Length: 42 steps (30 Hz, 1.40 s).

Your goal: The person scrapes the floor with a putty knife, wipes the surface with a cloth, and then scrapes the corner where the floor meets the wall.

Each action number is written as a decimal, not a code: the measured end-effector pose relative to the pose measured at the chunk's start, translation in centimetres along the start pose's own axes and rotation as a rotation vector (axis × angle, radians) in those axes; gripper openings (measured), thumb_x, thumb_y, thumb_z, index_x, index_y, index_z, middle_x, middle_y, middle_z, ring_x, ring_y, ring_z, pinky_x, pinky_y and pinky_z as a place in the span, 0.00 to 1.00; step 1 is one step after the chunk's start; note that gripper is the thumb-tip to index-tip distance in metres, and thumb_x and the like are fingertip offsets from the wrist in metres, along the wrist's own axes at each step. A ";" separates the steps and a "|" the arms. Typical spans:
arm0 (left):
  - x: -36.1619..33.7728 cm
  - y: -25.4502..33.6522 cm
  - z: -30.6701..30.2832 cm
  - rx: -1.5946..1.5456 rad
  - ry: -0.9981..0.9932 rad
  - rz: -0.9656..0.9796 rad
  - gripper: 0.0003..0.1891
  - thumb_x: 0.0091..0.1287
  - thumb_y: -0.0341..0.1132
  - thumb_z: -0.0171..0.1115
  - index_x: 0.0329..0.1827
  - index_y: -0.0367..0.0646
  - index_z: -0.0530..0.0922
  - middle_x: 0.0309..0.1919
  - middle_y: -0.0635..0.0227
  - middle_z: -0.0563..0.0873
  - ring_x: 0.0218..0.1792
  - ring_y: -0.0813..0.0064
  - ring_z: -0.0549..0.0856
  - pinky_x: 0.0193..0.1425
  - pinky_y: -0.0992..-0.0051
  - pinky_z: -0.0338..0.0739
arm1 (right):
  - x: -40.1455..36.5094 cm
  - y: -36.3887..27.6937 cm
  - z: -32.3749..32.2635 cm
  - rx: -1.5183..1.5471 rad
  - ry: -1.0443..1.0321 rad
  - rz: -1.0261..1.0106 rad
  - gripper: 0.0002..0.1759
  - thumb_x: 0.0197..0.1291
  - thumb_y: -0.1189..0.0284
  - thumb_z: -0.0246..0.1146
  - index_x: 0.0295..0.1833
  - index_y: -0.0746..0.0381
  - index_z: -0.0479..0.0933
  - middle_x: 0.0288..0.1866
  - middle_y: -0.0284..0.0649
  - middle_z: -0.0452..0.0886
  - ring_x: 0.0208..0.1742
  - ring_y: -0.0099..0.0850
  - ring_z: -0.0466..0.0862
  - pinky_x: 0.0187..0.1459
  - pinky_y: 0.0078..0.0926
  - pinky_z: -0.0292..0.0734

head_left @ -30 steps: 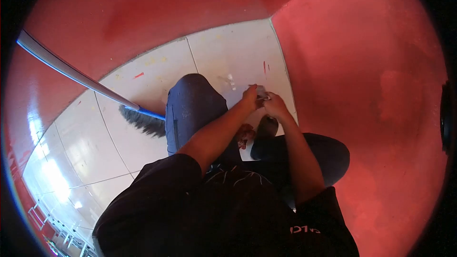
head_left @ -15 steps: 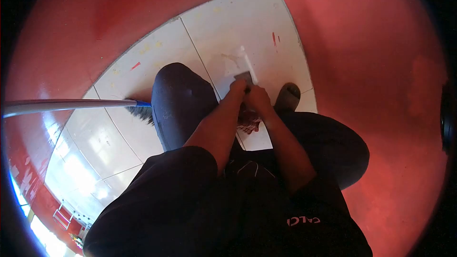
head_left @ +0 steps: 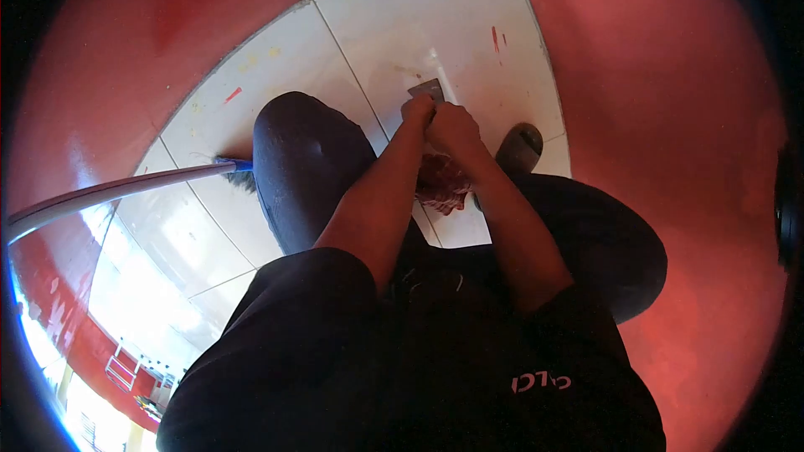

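A flat dark scraper [head_left: 430,89] meets the white tiled floor, its blade pointing away from me. My left hand [head_left: 418,109] is closed close behind the blade. Against it, just to the right and a little nearer me, my right hand [head_left: 453,128] is also closed round the scraper; the handle is hidden by the fingers. Below my hands, between my legs, a crumpled reddish cloth [head_left: 442,187] shows, partly covered by my right forearm. A pale streak [head_left: 444,75] runs along the tile beside the blade.
A broom [head_left: 233,169] with a long pale handle lies left of my knee. Red walls [head_left: 653,117] rise on both sides. My sandalled foot [head_left: 521,146] rests right of my hands. Red paint marks [head_left: 496,40] spot the tiles. A white metal frame [head_left: 122,366] stands far lower left.
Both hands and the scraper have slid forward over the tile, away from me. The whole view has tilted slightly, so floor, foot and cloth appear higher.
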<state>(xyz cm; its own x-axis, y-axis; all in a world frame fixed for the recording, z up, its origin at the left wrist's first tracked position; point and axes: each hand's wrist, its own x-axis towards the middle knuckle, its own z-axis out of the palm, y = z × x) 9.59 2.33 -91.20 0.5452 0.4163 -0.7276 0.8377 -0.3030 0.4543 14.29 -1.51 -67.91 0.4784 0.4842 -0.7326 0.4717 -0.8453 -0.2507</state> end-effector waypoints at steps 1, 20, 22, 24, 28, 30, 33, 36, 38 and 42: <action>0.9 -0.4 1.5 0.030 0.014 -0.017 0.16 0.50 0.41 0.56 0.42 0.47 0.79 0.44 0.58 0.81 0.42 0.59 0.82 0.45 0.60 0.74 | 0.5 -0.2 -0.4 -0.028 -0.033 -0.038 0.18 0.48 0.63 0.56 0.37 0.66 0.78 0.41 0.54 0.78 0.44 0.47 0.79 0.45 0.40 0.74; 0.5 -1.1 0.4 -0.220 0.113 0.016 0.14 0.57 0.40 0.49 0.40 0.45 0.80 0.42 0.59 0.82 0.42 0.57 0.82 0.42 0.60 0.76 | 0.6 -1.9 -2.2 -0.020 -0.035 -0.045 0.20 0.47 0.63 0.55 0.36 0.70 0.77 0.37 0.57 0.79 0.42 0.49 0.79 0.44 0.41 0.74; 3.4 -3.1 4.6 -0.190 0.107 0.022 0.15 0.58 0.40 0.47 0.40 0.45 0.80 0.42 0.58 0.82 0.43 0.58 0.81 0.43 0.60 0.75 | 0.9 -0.8 -1.3 -0.049 -0.029 -0.115 0.20 0.48 0.61 0.55 0.35 0.70 0.77 0.36 0.56 0.79 0.42 0.49 0.79 0.44 0.41 0.75; 4.8 -1.6 1.3 0.000 0.124 0.027 0.16 0.58 0.41 0.47 0.40 0.45 0.80 0.40 0.57 0.82 0.43 0.59 0.82 0.43 0.60 0.75 | -1.1 -1.0 -1.0 -0.013 0.079 -0.089 0.20 0.48 0.62 0.56 0.34 0.70 0.77 0.35 0.57 0.79 0.41 0.49 0.80 0.42 0.41 0.75; 1.6 -1.6 -1.5 -0.470 0.061 -0.205 0.16 0.58 0.42 0.47 0.40 0.45 0.79 0.39 0.57 0.82 0.43 0.58 0.81 0.44 0.59 0.74 | 0.7 -1.7 -1.6 0.046 0.017 -0.056 0.20 0.48 0.61 0.56 0.35 0.69 0.77 0.36 0.57 0.78 0.42 0.49 0.79 0.43 0.41 0.75; 0.6 0.0 -1.9 -0.179 0.141 -0.063 0.15 0.58 0.40 0.46 0.40 0.45 0.79 0.39 0.55 0.82 0.41 0.55 0.81 0.45 0.57 0.73 | 0.5 -0.7 -0.6 0.048 0.001 -0.065 0.20 0.48 0.61 0.56 0.35 0.69 0.77 0.36 0.56 0.79 0.41 0.49 0.79 0.43 0.41 0.75; -1.4 -0.7 -1.2 -0.150 0.223 -0.010 0.14 0.58 0.40 0.46 0.39 0.44 0.78 0.38 0.54 0.82 0.40 0.54 0.81 0.43 0.57 0.74 | 0.1 -1.4 -1.0 -0.008 0.071 -0.087 0.19 0.48 0.62 0.56 0.34 0.69 0.77 0.35 0.56 0.79 0.41 0.48 0.80 0.42 0.41 0.75; 2.0 -2.7 -0.5 -0.405 0.196 -0.108 0.14 0.59 0.39 0.46 0.39 0.45 0.78 0.38 0.55 0.82 0.40 0.52 0.81 0.42 0.56 0.74 | 1.3 -2.3 -0.7 -0.038 -0.004 -0.100 0.18 0.48 0.63 0.55 0.34 0.69 0.78 0.36 0.56 0.79 0.41 0.47 0.80 0.43 0.41 0.75; 2.3 -2.6 -0.7 -0.229 0.163 -0.081 0.14 0.59 0.39 0.45 0.41 0.46 0.77 0.39 0.55 0.82 0.40 0.52 0.81 0.42 0.56 0.74 | 1.6 -2.8 -2.4 -0.043 -0.079 -0.085 0.18 0.48 0.63 0.55 0.34 0.68 0.78 0.37 0.55 0.79 0.42 0.47 0.80 0.43 0.41 0.75; -3.7 1.2 -5.7 -0.089 0.263 0.010 0.15 0.61 0.39 0.43 0.44 0.46 0.76 0.41 0.51 0.81 0.42 0.52 0.81 0.44 0.56 0.74 | 1.6 -2.1 0.1 0.053 0.089 -0.102 0.17 0.46 0.65 0.56 0.35 0.68 0.78 0.37 0.55 0.79 0.42 0.48 0.80 0.42 0.41 0.75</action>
<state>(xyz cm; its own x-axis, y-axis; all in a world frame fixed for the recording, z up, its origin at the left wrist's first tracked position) 8.80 5.27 -85.05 0.5329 0.6254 -0.5700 0.8255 -0.2363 0.5126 14.01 1.02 -68.66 0.4953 0.5841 -0.6430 0.4825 -0.8005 -0.3555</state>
